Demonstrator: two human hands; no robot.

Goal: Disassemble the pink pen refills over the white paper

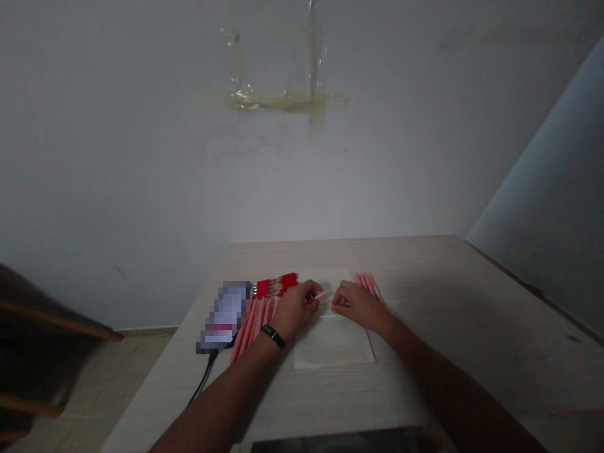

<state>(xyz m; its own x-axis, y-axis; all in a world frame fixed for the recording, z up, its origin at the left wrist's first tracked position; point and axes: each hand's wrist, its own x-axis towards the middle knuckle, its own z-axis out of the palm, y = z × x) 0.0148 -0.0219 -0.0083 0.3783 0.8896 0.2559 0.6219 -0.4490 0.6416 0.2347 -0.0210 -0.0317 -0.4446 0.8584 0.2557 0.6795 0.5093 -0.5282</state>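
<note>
My left hand (pixel 297 308) and my right hand (pixel 359 305) meet over a pale sheet of paper (pixel 333 343) on the wooden table (pixel 448 314). The fingers of both hands are pinched around a thin pink pen part (pixel 321 296) held between them. Under and to the left of my left hand lies a row of pink pens with red caps (pixel 271 290). Behind my right hand lie several pink tubes (pixel 369 282). A black band sits on my left wrist.
A blurred phone (pixel 225 314) with a black cable lies left of the pens near the table's left edge. A grey wall with old tape marks rises behind the table. A dark wooden piece of furniture (pixel 33 352) stands at the far left.
</note>
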